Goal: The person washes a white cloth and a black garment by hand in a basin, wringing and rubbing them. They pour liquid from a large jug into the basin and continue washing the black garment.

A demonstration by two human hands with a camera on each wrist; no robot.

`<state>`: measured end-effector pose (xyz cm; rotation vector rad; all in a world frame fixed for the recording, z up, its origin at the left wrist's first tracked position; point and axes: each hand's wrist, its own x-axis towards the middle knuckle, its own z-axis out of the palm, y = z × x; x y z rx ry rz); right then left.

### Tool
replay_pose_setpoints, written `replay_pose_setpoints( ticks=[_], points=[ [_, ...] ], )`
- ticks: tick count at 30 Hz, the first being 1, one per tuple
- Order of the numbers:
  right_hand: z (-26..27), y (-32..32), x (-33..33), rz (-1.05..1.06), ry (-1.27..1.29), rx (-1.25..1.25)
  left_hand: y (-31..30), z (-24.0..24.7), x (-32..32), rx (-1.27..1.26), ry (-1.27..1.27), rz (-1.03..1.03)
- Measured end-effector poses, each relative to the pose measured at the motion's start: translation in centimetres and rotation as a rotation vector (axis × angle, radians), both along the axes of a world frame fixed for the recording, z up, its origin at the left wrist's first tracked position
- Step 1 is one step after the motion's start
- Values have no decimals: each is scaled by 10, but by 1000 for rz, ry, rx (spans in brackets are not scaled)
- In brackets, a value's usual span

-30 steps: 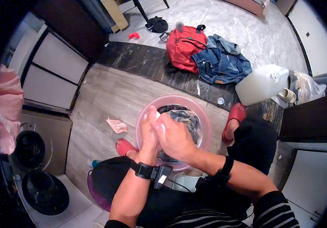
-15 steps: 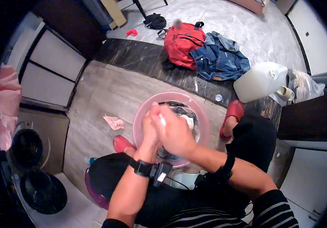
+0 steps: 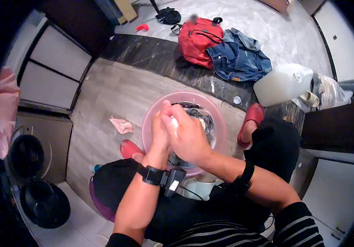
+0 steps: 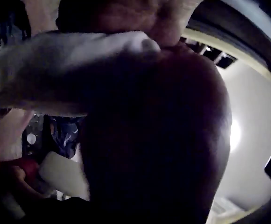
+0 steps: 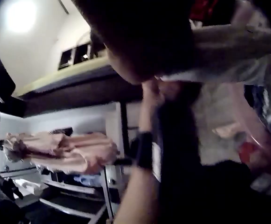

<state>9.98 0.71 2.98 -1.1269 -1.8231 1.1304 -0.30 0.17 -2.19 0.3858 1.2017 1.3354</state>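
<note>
Basin [image 3: 219,144] first: it's the round pink one on the wood-look floor between the feet, with dark and grey wet clothes [image 3: 205,119] bunched inside. I've got both hands together right above it. The right hand [image 3: 190,139] is curled over a pale cloth [image 4: 65,60], fingers bent in and bunched close, knuckles up. The left hand [image 3: 159,128] is pressed up against it and wrapped round the same cloth, though I can't tell how each of its fingers lies because the right one covers a lot. My wrist feeds are pretty dark, but it looks like the cloth comes out of the grip as a long, thick, twisted length, reaching over the basin side. There are some whitish suds or wet shine on the skin where the hands meet. Around that, I see red slippers [image 3: 251,120] on both feet, a pale tub [image 3: 201,189] just behind the basin between the legs, and a crumpled pink packet [image 3: 122,125] on the floor near the slipper on the left side. Up on the dark stone strip and the grey floor past it there's a red backpack [image 3: 200,44] touching a denim jacket [image 3: 241,61], then a big whitish jug [image 3: 282,86] with a small white cap [image 3: 237,100] near it.
</note>
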Motion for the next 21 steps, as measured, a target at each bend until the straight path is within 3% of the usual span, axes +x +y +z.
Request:
replay_pose_setpoints(
  ticks=[1, 2, 4, 7, 10, 11, 14, 15, 18, 19, 21],
  points=[
    [0, 8, 1, -14, 55, -101, -5, 24, 14, -62, -56, 98],
    [1, 24, 3, -113, -12, -185, -3, 30, 28, -40, 125, 160],
    [-2, 46, 4, -216, 46, -55, -6, 42, 37, 88, 249, 82],
    [4, -3, 0, -3, 5, 61, -4, 10, -7, -77, 77, -87],
    [-6, 37, 5, -156, 5, 22, -8, 45, 34, -40, 156, 130],
    [-3, 44, 5, -202, 65, -34, -10, 46, 35, 23, 147, 58],
    [0, 2, 0, -28, 42, 8, -10, 15, -3, -15, 14, -87],
    [-2, 0, 1, -13, 46, 68, -10, 25, 7, -82, 69, 27],
    [-4, 43, 4, -205, 68, -22, -8, 42, 33, 82, 236, 47],
    [-4, 37, 2, -216, 27, -35, -5, 49, 29, -31, 290, 24],
    [0, 4, 1, -87, 77, 31, -7, 37, 10, -60, 71, -19]
  ],
)
